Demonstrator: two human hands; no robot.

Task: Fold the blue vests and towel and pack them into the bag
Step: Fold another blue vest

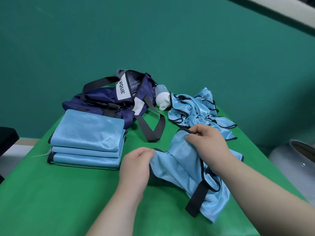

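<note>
The blue vest (180,169) lies rumpled on the green table (51,193), nearer the person than the navy bag (105,101). Its black-trimmed edge is raised, probably to spread it flat for folding. The left hand (136,162) pinches that edge, fingers curled tight; the right hand (208,140) pinches it further along. A folded blue stack (88,138) sits just in front of the bag, and unfolded vests (196,109) are heaped beside it.

left hand (136,165), right hand (207,143) pinch vest (179,167) | folded stack (88,140) left
</note>
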